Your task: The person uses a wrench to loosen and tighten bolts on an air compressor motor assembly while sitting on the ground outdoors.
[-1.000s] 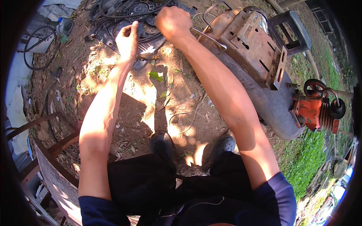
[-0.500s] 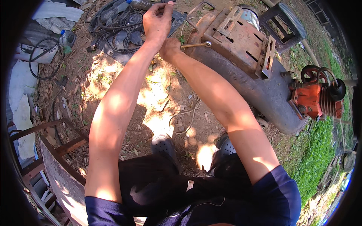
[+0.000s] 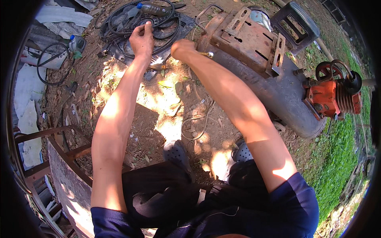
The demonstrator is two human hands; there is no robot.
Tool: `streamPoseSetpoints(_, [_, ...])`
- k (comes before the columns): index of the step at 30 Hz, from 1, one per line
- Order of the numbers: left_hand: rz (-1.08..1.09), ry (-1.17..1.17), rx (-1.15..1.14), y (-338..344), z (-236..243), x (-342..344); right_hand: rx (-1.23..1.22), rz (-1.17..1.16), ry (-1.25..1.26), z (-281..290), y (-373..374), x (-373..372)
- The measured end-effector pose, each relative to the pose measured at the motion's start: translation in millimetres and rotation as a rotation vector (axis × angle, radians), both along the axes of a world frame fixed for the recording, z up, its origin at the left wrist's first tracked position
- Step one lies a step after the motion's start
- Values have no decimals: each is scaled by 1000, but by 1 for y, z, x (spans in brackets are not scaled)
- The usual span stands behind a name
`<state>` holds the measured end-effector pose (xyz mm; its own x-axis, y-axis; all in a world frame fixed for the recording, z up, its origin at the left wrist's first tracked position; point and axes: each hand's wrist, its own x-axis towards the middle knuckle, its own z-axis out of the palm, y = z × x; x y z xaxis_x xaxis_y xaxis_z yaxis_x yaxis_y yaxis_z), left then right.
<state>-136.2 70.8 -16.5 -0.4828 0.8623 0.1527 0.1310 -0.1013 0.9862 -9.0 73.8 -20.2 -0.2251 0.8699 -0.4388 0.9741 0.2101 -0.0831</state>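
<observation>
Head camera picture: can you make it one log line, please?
left hand: near black parts, grip unclear | right hand: closed on wrench | grey tank: right side

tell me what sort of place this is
Probably an outdoor yard where old machinery sits: there's bare dirt with grass to the right, and a grey tank with an orange finned unit at its end.

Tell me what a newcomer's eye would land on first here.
Probably the orange-red finned machine head at the right, by the end of a long grey tank. Next, the right grip near top centre, closed on a metal tool whose end sticks out rightward. Then the tangle of black loops at upper left, behind the left grip.
</observation>
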Motion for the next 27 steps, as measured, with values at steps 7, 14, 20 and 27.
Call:
streamPoseSetpoints(7, [-100,50,39,0,5,10,145,-75,364,-30,-79,-6])
streamPoseSetpoints(14, [-425,154,-107,-32,10,44,120,-585,1761,94,-103,113])
streamPoseSetpoints(20, [-913,272,-137,-58,0,81,242,-481,2483,114,-110,186])
streamPoseSetpoints(27, [-896,-6,-104,-63,11,108,291,-595,2604,90,-115,186])
